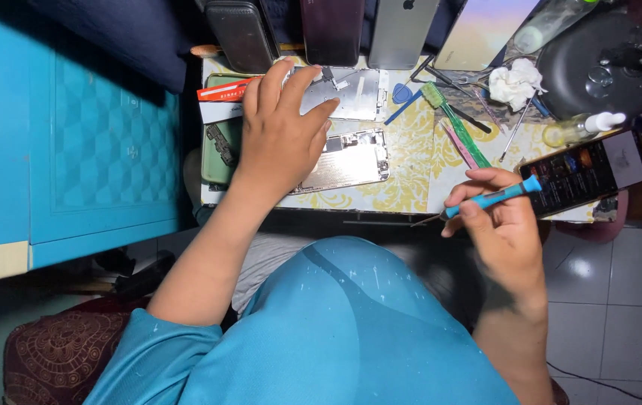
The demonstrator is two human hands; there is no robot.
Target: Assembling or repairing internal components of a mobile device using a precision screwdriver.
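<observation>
My right hand [504, 225], nearest me, pinches a slim blue screwdriver [493, 198] between thumb and fingertips; it looks light and easy to roll, so I grip its ribbed shaft. Further out, my left hand [279, 135] lies flat with fingers spread on the opened phone [347, 161], holding nothing. That phone seems thin, rigid and fragile, best steadied by its edges. Beyond my left fingertips lies a metal shield plate [351, 90].
</observation>
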